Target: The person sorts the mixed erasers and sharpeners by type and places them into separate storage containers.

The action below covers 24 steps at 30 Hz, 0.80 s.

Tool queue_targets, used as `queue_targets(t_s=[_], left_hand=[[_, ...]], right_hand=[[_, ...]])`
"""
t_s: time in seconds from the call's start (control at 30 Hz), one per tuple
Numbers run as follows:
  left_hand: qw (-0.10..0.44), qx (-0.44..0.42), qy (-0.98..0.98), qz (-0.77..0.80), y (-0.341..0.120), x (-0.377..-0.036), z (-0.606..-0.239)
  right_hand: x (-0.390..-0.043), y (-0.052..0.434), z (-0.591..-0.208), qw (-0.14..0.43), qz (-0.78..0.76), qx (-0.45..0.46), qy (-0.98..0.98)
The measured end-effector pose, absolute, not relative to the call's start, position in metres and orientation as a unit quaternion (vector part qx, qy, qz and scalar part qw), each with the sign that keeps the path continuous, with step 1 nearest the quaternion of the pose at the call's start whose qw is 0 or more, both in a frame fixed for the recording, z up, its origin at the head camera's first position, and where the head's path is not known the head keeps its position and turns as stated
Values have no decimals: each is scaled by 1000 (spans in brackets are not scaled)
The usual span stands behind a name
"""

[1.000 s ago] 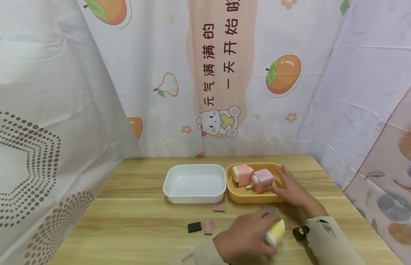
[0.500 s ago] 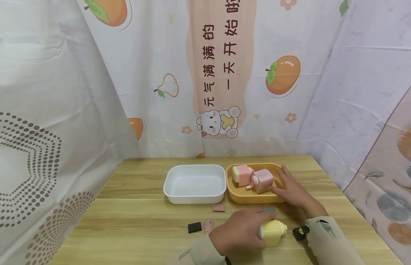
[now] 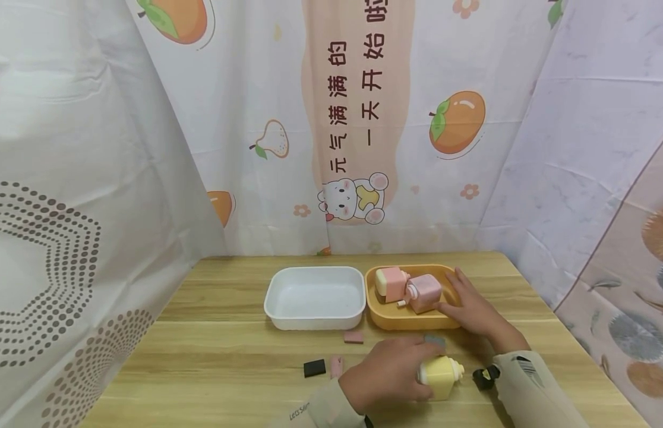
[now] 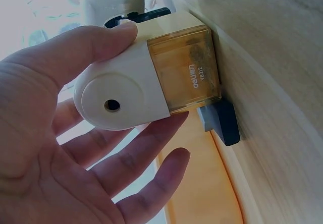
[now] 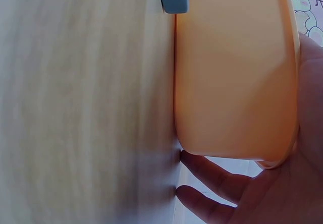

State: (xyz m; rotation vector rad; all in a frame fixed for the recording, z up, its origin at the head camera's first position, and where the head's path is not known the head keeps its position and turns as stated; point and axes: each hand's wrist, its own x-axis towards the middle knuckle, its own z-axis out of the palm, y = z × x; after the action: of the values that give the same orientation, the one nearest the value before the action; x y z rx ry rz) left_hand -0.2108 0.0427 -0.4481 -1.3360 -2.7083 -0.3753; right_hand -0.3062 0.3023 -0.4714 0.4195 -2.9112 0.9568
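Observation:
My left hand (image 3: 387,373) grips a pale yellow pencil sharpener (image 3: 441,377) that stands on the wooden table (image 3: 230,351) near the front edge. In the left wrist view the thumb and fingers (image 4: 151,148) wrap the sharpener (image 4: 151,77), whose clear amber drawer touches the wood. My right hand (image 3: 470,306) rests with fairly straight fingers on the right front corner of the yellow tray (image 3: 406,322). Two pink sharpeners (image 3: 391,280) (image 3: 425,292) lie in that tray. The right wrist view shows the tray's wall (image 5: 232,72) against my palm (image 5: 305,158).
An empty white tray (image 3: 313,295) stands left of the yellow one. A grey eraser (image 3: 434,339) lies between my hands, also a pink eraser (image 3: 354,337), a black one (image 3: 313,368) and another pink one (image 3: 336,365). A small black part (image 3: 483,375) lies by my right sleeve.
My left hand has turned the yellow sharpener from tilted to upright and set it on the table, slightly further right. The right hand has stayed on the yellow tray.

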Motion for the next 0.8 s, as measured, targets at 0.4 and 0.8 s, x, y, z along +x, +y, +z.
queue_targets(t_s=[0.4, 0.8], left_hand=[[18, -436, -891, -128, 37, -207, -437], [1, -412, -902, -129, 39, -210, -439]], right_hand=[[-304, 301, -468, 14, 309, 129, -942], [-304, 300, -468, 22, 306, 130, -943]])
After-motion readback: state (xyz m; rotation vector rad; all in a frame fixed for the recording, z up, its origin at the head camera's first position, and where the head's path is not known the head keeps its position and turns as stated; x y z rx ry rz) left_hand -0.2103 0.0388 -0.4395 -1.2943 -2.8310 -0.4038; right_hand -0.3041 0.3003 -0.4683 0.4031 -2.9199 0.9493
